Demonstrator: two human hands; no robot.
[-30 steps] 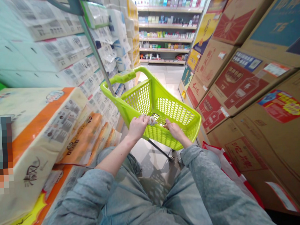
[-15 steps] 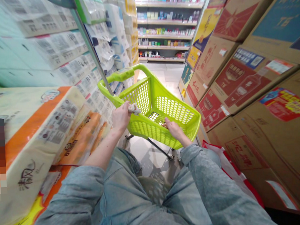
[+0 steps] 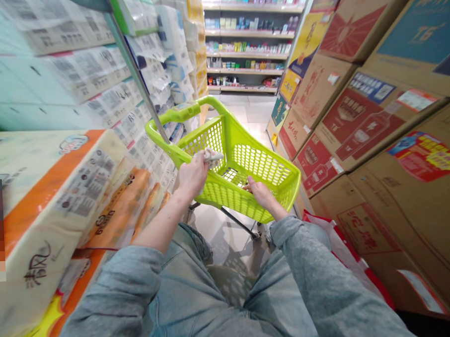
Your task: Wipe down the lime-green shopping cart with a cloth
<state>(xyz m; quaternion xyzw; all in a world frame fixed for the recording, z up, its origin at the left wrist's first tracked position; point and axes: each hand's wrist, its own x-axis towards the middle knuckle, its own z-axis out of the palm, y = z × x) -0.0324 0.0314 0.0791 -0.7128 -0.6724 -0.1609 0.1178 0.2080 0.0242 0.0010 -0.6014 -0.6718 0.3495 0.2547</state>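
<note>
Since half a second ago, the left hand has shifted slightly rightward, wrist bent, fingers closed around a crumpled whitish cloth at the near-left rim of the lime-green plastic cart basket. I see the right hand over the near wall, thumb raised; whether it grips, I cannot tell. The basket's walls and floor are latticed. Brown cardboard cartons stack up rightward.

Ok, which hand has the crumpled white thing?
The left hand, nearer the cart handle, holds that wad; the right hand, farther along the rim, shows none.
</note>
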